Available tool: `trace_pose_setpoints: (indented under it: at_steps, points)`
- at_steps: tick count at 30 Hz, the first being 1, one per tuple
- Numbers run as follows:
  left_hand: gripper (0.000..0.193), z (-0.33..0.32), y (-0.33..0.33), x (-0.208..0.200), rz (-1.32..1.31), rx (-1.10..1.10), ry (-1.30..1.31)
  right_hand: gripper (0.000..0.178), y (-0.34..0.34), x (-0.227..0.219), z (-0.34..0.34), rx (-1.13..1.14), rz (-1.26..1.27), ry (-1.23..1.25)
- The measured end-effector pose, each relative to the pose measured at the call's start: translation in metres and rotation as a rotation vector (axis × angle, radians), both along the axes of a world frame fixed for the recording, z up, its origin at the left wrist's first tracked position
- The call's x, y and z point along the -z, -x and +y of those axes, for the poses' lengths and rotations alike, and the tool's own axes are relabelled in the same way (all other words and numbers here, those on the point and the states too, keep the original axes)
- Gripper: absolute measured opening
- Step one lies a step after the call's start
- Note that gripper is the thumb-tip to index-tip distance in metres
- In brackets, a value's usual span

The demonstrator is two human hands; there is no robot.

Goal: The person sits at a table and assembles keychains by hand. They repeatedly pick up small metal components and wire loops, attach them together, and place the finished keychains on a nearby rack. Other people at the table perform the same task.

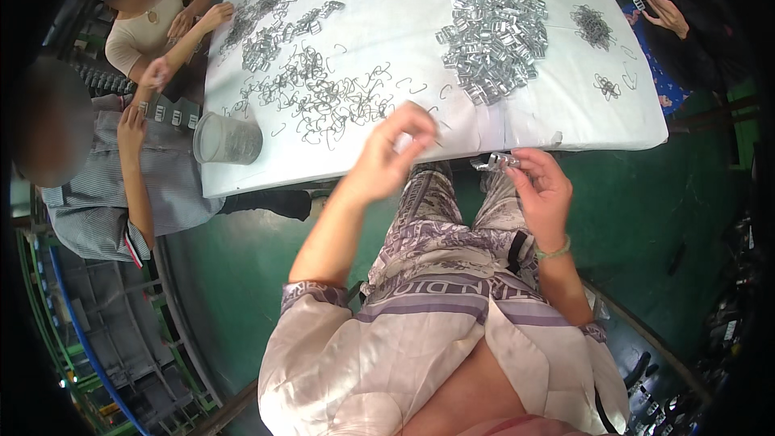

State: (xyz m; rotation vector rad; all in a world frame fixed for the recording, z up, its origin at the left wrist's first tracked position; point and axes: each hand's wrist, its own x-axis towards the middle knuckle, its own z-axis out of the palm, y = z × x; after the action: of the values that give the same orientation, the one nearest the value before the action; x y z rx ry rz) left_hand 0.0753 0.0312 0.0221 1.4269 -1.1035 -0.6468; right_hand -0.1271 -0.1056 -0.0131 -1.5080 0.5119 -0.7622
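Note:
Between the thumb and fingers of my right hand (545,190) is a small silvery metal clip (504,160), just past the table's near edge. My left hand (394,149) hovers over that same edge, thumb and fingers curled. Motion smears its fingertips, so I cannot make out whether they hold anything. Ahead of it on the white-covered table (371,24) lie loose bent wire hooks (319,97). A large heap of silvery metal clips (496,40) sits beyond my hands, to the right of the hooks.
A translucent bucket (230,141) stands at the table's left corner. Two people sit along the left side, one holding a strip of clips (173,117). Another person's hands (663,12) hold a clip at the far right, near a dark wire pile (592,26).

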Motion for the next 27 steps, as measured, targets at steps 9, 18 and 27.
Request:
trace_pose_setpoints:
  at_steps: [9, 18, 27]
  points:
    - [0.008, -0.026, 0.053, 0.005, -0.231, 0.01, 0.055, 0.028, 0.001, -0.009, 0.006, 0.049, 0.077, 0.228]
    - [0.013, -0.028, 0.067, 0.005, -0.227, -0.063, 0.061, 0.032, 0.002, -0.008, 0.009, 0.013, 0.095, 0.244]
    - [0.013, -0.024, 0.073, 0.019, 0.002, -0.03, 0.186, 0.034, 0.004, 0.004, 0.001, -0.139, -0.138, -0.049]
